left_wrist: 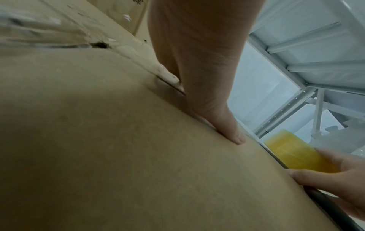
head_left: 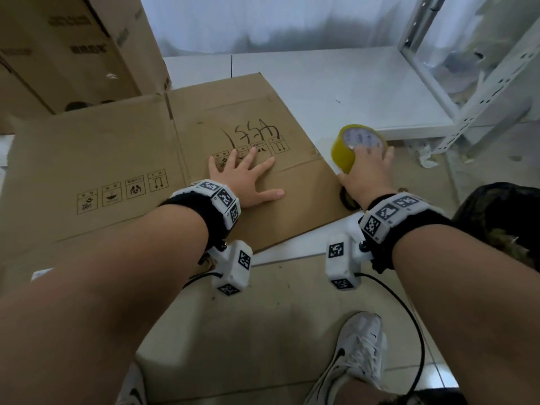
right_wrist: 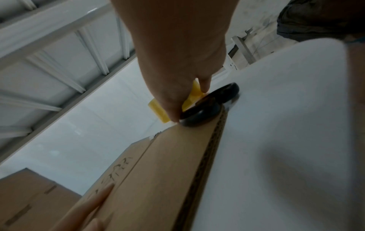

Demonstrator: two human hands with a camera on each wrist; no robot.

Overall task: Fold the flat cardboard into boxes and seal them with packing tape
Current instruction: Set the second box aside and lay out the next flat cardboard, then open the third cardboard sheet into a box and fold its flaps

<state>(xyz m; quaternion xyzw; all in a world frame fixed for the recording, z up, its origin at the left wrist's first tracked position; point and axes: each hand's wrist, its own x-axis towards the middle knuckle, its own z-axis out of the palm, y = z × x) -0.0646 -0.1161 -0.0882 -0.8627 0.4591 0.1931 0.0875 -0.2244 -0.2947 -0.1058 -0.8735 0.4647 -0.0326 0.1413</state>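
A flat brown cardboard (head_left: pixel 117 147) with printed handling icons and black handwriting lies on the floor. My left hand (head_left: pixel 248 176) presses flat on its right panel with the fingers spread; the left wrist view shows its thumb (left_wrist: pixel 227 125) lying on the cardboard (left_wrist: pixel 118 156). Just off the cardboard's right edge stands a yellow roll of packing tape (head_left: pixel 343 152). My right hand (head_left: pixel 365 171) lies over it, fingers and thumb curled round the tape (left_wrist: pixel 296 153). In the right wrist view the tape (right_wrist: pixel 158 107) shows behind my right hand (right_wrist: pixel 177 54).
Black ring-shaped handles (head_left: pixel 347 197) lie under my right wrist at the cardboard's corner, and they show again (right_wrist: pixel 203 112) in the right wrist view. Upright cardboard boxes (head_left: pixel 73 48) stand at the back left. A white metal rack (head_left: pixel 467 83) stands at the right. My shoe (head_left: pixel 359 355) is near.
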